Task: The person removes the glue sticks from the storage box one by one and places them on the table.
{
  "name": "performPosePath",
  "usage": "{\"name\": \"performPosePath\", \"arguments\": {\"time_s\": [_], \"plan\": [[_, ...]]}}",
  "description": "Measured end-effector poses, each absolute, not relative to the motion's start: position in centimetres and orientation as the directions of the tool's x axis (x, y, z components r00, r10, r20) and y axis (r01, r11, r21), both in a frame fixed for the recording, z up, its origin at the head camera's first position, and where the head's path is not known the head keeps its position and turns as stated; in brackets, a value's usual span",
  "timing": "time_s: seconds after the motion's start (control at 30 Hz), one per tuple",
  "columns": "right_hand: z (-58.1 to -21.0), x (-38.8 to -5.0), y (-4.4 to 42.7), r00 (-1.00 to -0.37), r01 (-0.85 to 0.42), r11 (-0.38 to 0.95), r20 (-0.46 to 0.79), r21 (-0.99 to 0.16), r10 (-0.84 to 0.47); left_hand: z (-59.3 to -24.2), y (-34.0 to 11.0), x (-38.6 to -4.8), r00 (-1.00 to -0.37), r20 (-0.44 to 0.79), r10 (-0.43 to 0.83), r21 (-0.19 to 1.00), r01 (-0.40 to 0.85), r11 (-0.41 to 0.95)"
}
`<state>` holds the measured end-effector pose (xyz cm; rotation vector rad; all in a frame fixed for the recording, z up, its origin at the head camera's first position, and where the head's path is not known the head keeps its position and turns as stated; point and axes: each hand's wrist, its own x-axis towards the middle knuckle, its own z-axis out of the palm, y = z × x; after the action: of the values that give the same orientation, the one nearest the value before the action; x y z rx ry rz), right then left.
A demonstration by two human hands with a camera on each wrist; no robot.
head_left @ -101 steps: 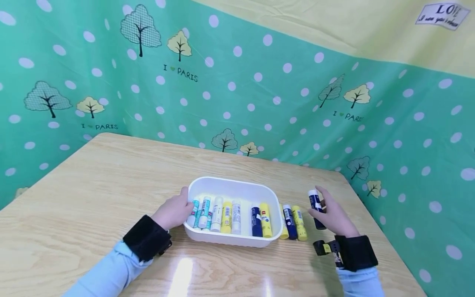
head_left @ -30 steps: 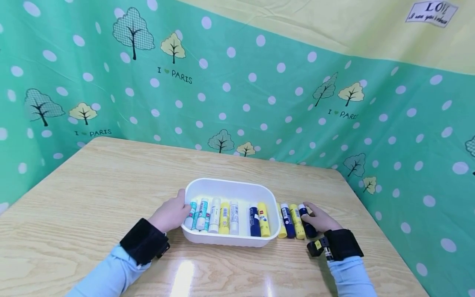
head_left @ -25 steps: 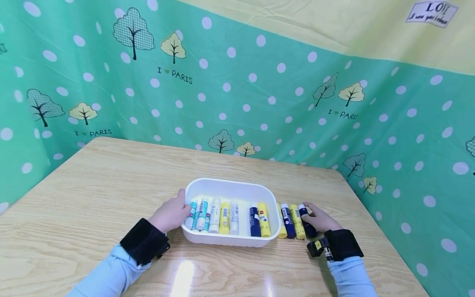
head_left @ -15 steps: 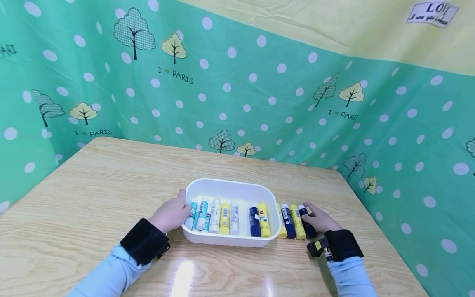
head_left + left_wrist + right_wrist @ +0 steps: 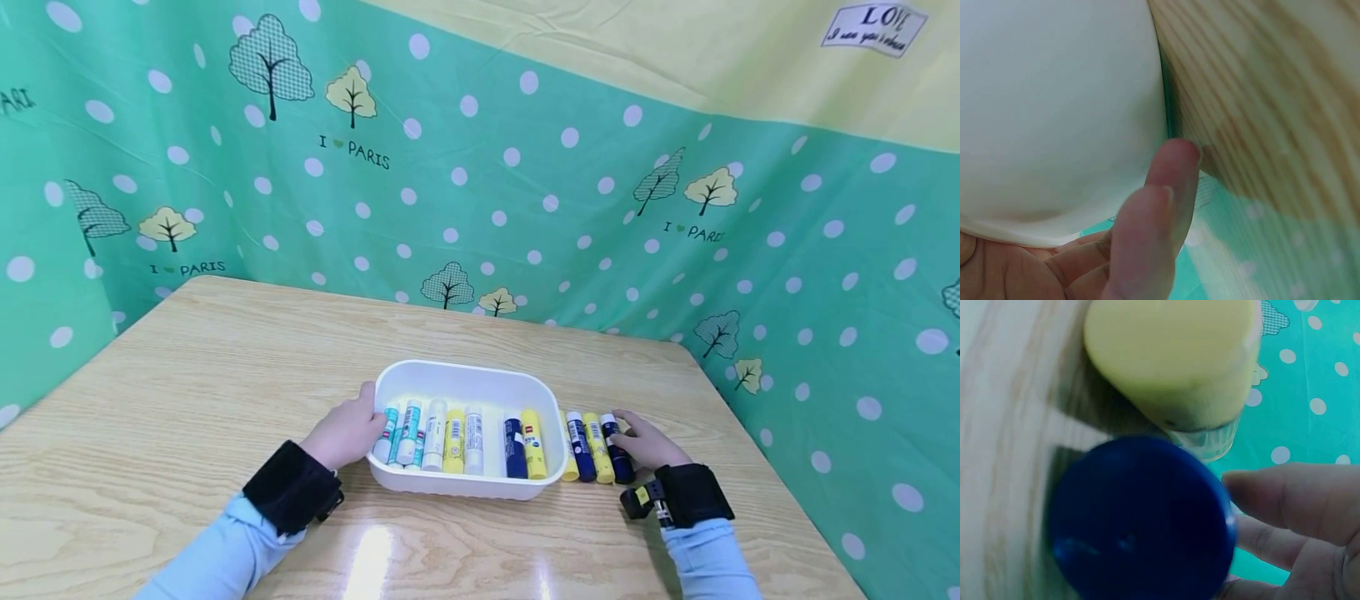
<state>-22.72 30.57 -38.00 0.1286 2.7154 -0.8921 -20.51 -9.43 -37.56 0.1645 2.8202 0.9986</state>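
Two-handed, gripped white plastic tub (image 5: 465,383) with left hand (image 5: 343,432), dark-blue cylindrical glue stick (image 5: 619,461) with right hand (image 5: 651,442), likely against sliding and rolling

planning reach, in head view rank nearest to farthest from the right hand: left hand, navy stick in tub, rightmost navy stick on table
1. Rightmost navy stick: on the table, at the right hand.
2. Navy stick in the tub: toward its right end.
3. Left hand: at the tub's left end.
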Motion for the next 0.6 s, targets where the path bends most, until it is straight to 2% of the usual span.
{"name": "performPosePath", "arguments": {"time_s": [0.27,0.6], "plan": [[-37.87,-22.69,30.59,-0.968,0.124,0.817,-0.249,-0.563,-0.025,-37.7,-9.43,-20.52,-0.984,-0.093,0.151,0.634,0.059,0.771],[-37.95,-22.91,30.61,-0.981,0.118,0.856,-0.191,-0.504,0.023,-37.74,-9.4,-20.56,-0.985,-0.087,0.149,0.632,0.061,0.773]]}}
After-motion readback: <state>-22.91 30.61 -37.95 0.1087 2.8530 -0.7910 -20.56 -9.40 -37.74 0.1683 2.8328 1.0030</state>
